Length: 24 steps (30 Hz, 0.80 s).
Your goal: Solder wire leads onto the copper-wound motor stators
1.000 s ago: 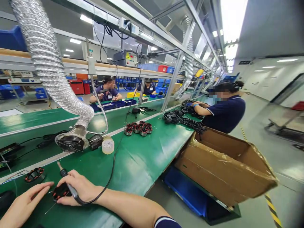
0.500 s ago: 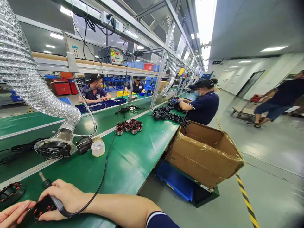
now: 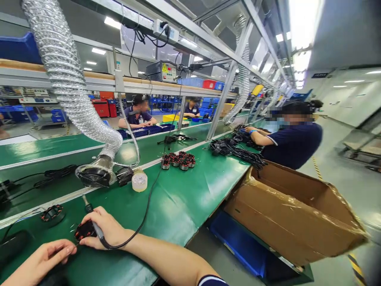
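Observation:
My right hand point(image 3: 108, 229) grips a black and red motor stator point(image 3: 84, 230) between thumb and fingers. It also holds a soldering iron point(image 3: 97, 230) across the palm, tip pointing up and away, its black cable running over the forearm. To its left, my left hand point(image 3: 49, 260) is closed in a pinch at the stator's near edge, apparently on a thin wire point(image 3: 77, 244). Another stator point(image 3: 52, 213) lies on the green bench beyond the left hand, with thin wires beside it.
A fume extractor point(image 3: 95, 172) on a foil duct and a tape roll point(image 3: 139, 181) stand behind my hands. Several stators point(image 3: 178, 161) sit farther along, before black cables point(image 3: 235, 149). A cardboard box point(image 3: 285, 214) is at the bench's right edge; a co-worker point(image 3: 293, 135) works beyond it.
The view has swung left, so the bench and both hands appear farther right. My left fingers are more curled together at the stator. The right hand keeps its hold.

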Motion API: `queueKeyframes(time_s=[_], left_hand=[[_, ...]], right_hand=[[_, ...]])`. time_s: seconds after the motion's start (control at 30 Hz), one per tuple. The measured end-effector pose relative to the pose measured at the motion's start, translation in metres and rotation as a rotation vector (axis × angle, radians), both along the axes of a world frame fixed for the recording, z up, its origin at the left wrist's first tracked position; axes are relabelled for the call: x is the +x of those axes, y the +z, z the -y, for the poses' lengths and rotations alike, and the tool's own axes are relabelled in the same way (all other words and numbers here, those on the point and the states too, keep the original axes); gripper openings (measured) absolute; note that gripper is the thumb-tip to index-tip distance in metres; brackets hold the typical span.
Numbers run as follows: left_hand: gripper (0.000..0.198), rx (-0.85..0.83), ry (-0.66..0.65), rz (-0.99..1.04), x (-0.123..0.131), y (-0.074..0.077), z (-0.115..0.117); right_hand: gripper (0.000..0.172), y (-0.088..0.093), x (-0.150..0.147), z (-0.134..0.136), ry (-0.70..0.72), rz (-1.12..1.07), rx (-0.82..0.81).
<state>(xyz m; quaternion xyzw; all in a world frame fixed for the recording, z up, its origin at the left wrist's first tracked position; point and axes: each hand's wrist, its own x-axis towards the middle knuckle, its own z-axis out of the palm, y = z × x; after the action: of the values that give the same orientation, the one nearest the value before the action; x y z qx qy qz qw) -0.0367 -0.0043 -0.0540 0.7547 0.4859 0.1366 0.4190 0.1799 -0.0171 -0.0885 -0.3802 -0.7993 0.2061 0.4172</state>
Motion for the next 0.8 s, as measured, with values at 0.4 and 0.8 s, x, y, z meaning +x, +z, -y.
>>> queueKeyframes(time_s=[0.4,0.8], left_hand=[[0.057,-0.365,0.283,0.45,0.025,0.012,0.017],[0.037,0.261,-0.256,-0.049,0.008,0.085,0.082]], right_hand=[[0.042,0.003,-0.004,0.008,0.066,-0.177,-0.029],[0.04,0.006,-0.004,0.006,0.037,-0.204,-0.049]])
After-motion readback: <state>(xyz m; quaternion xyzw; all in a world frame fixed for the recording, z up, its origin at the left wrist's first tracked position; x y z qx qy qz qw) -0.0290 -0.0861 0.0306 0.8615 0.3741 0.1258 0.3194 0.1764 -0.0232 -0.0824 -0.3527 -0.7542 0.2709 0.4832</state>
